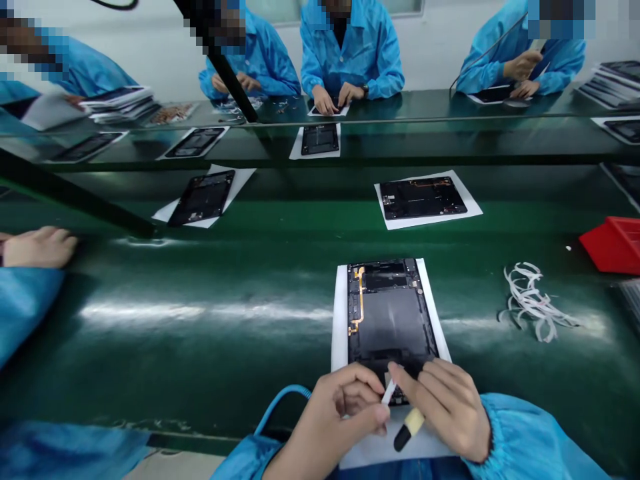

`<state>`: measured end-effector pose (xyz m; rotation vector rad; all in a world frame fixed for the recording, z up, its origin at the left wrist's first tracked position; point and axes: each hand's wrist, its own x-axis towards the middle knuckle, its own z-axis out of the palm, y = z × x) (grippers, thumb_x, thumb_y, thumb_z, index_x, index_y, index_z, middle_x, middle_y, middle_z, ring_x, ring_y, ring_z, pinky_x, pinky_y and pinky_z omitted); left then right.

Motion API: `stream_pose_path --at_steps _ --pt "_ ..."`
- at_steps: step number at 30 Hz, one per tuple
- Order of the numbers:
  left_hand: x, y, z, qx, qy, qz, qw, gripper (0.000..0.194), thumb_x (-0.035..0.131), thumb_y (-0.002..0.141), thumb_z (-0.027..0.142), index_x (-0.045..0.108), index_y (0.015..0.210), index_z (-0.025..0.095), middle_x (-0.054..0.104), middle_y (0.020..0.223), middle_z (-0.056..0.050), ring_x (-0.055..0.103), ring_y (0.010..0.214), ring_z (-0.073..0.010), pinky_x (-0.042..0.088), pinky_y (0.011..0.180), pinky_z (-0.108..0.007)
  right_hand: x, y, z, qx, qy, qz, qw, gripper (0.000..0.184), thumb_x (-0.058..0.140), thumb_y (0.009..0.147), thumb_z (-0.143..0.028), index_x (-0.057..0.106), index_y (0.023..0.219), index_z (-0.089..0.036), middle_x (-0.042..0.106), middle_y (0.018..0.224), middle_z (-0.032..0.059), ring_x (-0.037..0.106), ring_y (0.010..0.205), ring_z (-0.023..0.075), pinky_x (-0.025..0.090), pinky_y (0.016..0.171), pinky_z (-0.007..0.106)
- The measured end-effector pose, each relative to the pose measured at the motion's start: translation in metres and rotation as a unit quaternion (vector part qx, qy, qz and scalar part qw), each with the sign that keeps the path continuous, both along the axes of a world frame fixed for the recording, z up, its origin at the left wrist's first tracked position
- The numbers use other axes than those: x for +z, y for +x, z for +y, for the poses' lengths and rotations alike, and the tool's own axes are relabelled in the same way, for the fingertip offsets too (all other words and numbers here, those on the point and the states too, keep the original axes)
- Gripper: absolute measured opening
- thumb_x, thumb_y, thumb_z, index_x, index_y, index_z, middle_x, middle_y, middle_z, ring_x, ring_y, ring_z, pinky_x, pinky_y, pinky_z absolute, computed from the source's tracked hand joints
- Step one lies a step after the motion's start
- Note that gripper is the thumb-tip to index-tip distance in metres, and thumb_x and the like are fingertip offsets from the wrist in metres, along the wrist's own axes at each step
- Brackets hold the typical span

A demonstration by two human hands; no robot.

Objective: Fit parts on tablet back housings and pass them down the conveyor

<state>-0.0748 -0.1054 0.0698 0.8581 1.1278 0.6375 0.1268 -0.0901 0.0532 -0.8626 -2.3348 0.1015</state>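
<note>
A tablet with its inside bared (393, 320), an orange flex cable along its left side, lies on a white sheet (340, 313) in front of me. Over its near edge, my left hand (345, 410) pinches a short white strip (389, 392) between thumb and finger. The index fingertip of my right hand (447, 410) meets the strip's upper end. Tucked under the right hand's curled fingers is a pale-yellow stick-like tool with a black end (409, 430); its far part is hidden. The near edge of the tablet is partly covered by both hands.
Curled white strips (537, 300) lie to the right, near a red bin (613, 245). Further tablets on white sheets (425, 197) rest beyond. A dark post (75, 193) slants in at left, near a co-worker's hand (40, 247). Other people work across the bench. A blue coiled cord (283, 400) runs by my left sleeve.
</note>
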Motion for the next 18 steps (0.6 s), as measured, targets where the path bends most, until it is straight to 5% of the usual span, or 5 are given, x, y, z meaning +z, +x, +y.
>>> stream_pose_path --at_steps 5,9,18 --pt "-0.004 0.011 0.011 0.028 0.003 -0.015 0.999 0.039 0.077 0.068 0.049 0.064 0.066 0.013 0.066 0.054 -0.005 0.062 0.049 -0.0148 0.051 0.052 -0.025 0.022 0.003 -0.010 -0.030 -0.097 0.022 0.995 0.028 0.047 0.098 -0.022 0.060 0.119 -0.011 0.062 0.060 0.0004 0.060 0.053 0.0142 0.048 0.055 0.029" --pt "-0.004 0.024 0.011 -0.006 0.149 0.023 0.989 0.026 0.071 0.078 0.040 0.073 0.070 0.015 0.071 0.061 -0.006 0.065 0.055 -0.0171 0.055 0.057 -0.027 0.037 0.013 -0.016 -0.043 -0.108 -0.003 0.993 0.032 0.036 0.101 -0.025 0.063 0.114 -0.014 0.069 0.067 0.0027 0.066 0.058 0.0144 0.052 0.058 0.026" --pt "-0.003 0.024 0.013 -0.126 0.466 0.118 0.868 0.022 0.049 0.093 0.012 0.069 0.101 0.015 0.071 0.087 -0.010 0.067 0.078 -0.0175 0.056 0.070 -0.025 0.044 0.023 -0.022 -0.054 -0.065 -0.119 0.989 0.039 0.025 0.099 -0.015 0.062 0.107 -0.006 0.064 0.063 0.0047 0.062 0.052 0.0172 0.052 0.052 0.031"
